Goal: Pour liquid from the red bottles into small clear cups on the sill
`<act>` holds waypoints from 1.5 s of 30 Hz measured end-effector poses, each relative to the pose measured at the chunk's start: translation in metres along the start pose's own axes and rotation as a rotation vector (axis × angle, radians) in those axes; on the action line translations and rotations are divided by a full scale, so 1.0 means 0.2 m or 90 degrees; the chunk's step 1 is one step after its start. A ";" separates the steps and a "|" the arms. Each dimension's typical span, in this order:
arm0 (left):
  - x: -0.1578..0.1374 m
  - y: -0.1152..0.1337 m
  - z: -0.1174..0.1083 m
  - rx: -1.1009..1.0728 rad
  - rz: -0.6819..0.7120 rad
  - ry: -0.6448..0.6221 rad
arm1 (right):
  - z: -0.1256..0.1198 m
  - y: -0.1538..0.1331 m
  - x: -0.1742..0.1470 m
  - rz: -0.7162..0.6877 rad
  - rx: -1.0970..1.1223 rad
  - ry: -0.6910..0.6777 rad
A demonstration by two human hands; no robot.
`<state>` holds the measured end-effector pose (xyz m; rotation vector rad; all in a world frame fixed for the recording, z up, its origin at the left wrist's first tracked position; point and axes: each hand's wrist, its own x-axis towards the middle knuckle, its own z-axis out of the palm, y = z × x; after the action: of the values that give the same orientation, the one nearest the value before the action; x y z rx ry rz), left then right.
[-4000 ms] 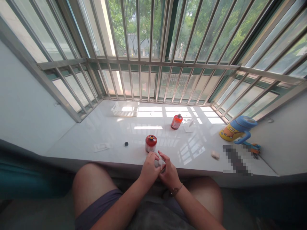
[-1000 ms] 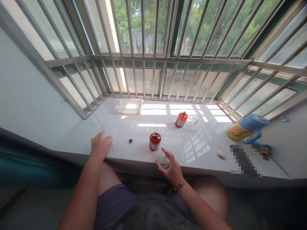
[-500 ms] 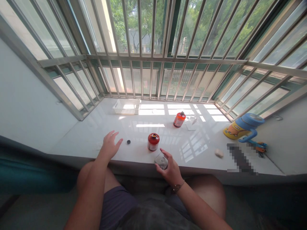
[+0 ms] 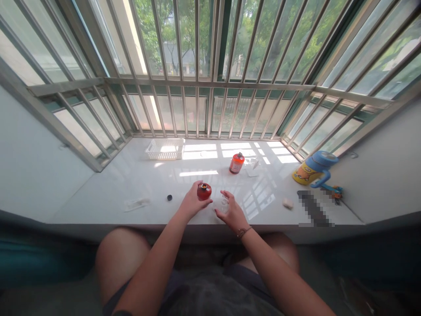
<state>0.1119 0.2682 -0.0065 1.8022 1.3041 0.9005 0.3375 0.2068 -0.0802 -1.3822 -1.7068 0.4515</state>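
Observation:
My left hand (image 4: 191, 201) is wrapped around a red bottle (image 4: 204, 192) with a white label in the earlier view; its neck is uncapped. My right hand (image 4: 233, 210) is curled around a clear glass cup (image 4: 220, 203), just right of the bottle. The cup is see-through, so its outline is faint against the white sill. To the left of my left hand lies a small black cap (image 4: 169, 198). A second red bottle (image 4: 237, 163), with a dark top, stands farther back.
A white perforated basket (image 4: 165, 150) sits at the back left of the sill (image 4: 108, 184). Clear plastic pieces (image 4: 254, 169) lie near the far bottle. On the right are a blue-and-yellow flask (image 4: 311, 169), a beige lump (image 4: 287, 203) and a blurred-out dark object (image 4: 314, 208). Metal bars (image 4: 197, 83) close the window side.
My left hand has moved right from beside the cap and closed around the uncapped red bottle. My right hand still holds the glass cup, now farther onto the sill. The camera view has shifted.

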 end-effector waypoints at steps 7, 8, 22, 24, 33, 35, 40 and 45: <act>-0.13 0.04 -0.06 0.006 0.003 0.003 | -0.06 0.01 0.06 -0.098 -0.086 -0.006; -0.16 0.06 -0.08 0.012 0.006 0.003 | -0.08 -0.01 0.06 -0.122 -0.102 -0.007; -0.42 0.39 -0.24 -0.094 0.172 -0.208 | -0.27 -0.52 -0.11 -0.103 0.223 -0.235; -0.41 0.41 -0.24 -0.121 0.213 -0.252 | -0.28 -0.57 -0.13 -0.068 0.293 -0.264; -0.39 0.46 -0.22 -0.184 0.259 -0.469 | -0.36 -0.62 -0.16 0.009 0.495 -0.448; -0.40 0.48 -0.20 -0.198 0.284 -0.514 | -0.38 -0.62 -0.15 0.002 0.519 -0.521; -0.40 0.55 -0.20 -0.265 0.391 -0.599 | -0.40 -0.62 -0.12 -0.050 0.613 -0.671; -0.38 0.61 -0.17 -0.277 0.395 -0.686 | -0.30 -0.61 -0.14 -0.119 0.604 -0.657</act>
<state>0.1204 0.1727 0.1063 1.8728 -0.1245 0.3099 0.3116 0.1287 0.0321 -0.2374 -1.8820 1.7926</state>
